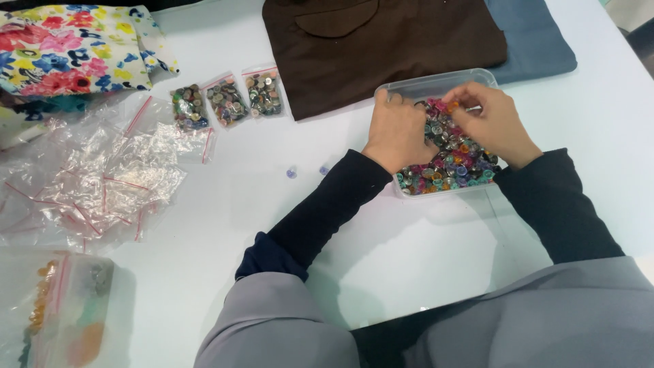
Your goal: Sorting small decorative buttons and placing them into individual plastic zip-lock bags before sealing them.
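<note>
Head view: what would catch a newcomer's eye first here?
Most striking is the clear plastic tub right of centre, heaped with colourful buttons, with the left hand and right hand both in it. Further left, three small bags of buttons lie in a row beside a pile of empty clear bags. A brown cloth lies along the top edge and a flowered cloth in the top left corner.

both hands (398,129) (492,119) close, fingers curled

White table (422,259): button tray (409,87), bags (226,101), fabrics (381,48).
</note>
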